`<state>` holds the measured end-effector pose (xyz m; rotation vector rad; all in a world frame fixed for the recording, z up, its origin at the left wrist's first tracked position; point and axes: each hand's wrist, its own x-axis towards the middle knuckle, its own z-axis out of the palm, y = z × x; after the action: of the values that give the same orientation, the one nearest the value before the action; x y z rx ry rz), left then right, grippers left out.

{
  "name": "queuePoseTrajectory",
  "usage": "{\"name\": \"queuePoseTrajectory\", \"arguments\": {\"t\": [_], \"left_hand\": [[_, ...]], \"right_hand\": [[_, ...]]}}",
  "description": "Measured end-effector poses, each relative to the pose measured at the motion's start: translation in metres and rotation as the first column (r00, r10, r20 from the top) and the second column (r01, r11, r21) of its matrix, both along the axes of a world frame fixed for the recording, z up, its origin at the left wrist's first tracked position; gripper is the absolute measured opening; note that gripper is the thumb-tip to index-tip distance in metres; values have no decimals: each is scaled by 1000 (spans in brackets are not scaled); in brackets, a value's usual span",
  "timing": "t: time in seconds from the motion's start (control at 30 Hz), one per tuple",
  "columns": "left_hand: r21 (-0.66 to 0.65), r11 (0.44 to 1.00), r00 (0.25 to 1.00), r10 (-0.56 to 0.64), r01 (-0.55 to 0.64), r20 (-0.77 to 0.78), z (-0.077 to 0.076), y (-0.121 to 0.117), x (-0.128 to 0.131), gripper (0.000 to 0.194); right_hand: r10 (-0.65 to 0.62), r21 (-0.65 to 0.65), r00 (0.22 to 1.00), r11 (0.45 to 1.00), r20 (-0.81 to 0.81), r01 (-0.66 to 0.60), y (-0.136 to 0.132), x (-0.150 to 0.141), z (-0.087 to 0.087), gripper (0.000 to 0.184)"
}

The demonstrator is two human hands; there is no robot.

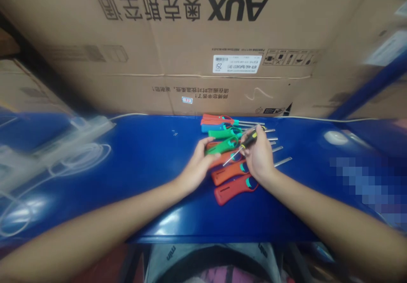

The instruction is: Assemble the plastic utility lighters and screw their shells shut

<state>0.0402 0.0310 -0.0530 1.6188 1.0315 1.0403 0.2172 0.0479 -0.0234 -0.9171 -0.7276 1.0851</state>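
My left hand [201,159] has its thumb and fingers closed around the butt of a green long-necked gas lighter [224,145]. My right hand [262,155] grips a screwdriver [250,139] by its black and yellow handle; the thin shaft slants down to the left over the lighters. Further lighters lie side by side in a row: a second green one [221,134], a blue one [211,128] and a red-orange one [213,119] beyond, an orange one [227,173] and a red one [232,191] nearer me. Their metal necks point right, partly behind my right hand.
A large cardboard box [178,58] stands along the back of the blue table [152,147]. At the left lies a blurred power strip [85,136] with a coiled white cable [79,160]. A blue bar [365,90] slants at the right.
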Motion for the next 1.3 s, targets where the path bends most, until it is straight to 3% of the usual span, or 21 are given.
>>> {"name": "queuePoseTrajectory", "arguments": {"t": [0.1,0.23,0.37,0.6,0.7,0.8,0.9,1.03,1.17,1.3], "left_hand": [[137,989,994,-39,53,-107,6,-9,-1,52],[390,897,914,-36,208,-404,14,-7,-9,49],[398,841,795,-60,366,-604,16,1,-14,47],[404,788,638,19,465,-770,24,6,-27,49],[458,761,646,68,459,-760,28,7,-32,46],[557,720,715,122,413,-688,38,3,-32,39],[583,683,758,65,440,-649,51,-11,-29,35],[456,720,696,-52,523,-716,55,-35,-24,50],[314,773,607,-114,551,-786,42,-47,-18,41],[234,830,646,-186,507,-740,32,-45,-15,33]], "right_hand": [[-13,3,1000,1000,-8,13,0,0,-1,37],[-15,-13,1000,1000,-27,15,0,1,0,35],[-30,-27,998,999,-55,28,1,3,1,34],[-64,-6,996,998,-65,64,-2,2,3,34],[-105,4,993,994,-57,105,-1,4,2,36],[-134,22,990,991,-45,135,0,5,4,35],[-124,105,992,987,37,119,-5,6,10,36],[-161,351,949,935,272,58,-21,4,17,28],[-207,546,848,830,489,-112,-42,-1,16,7],[-227,617,771,743,595,-258,-54,-4,16,22]]}}
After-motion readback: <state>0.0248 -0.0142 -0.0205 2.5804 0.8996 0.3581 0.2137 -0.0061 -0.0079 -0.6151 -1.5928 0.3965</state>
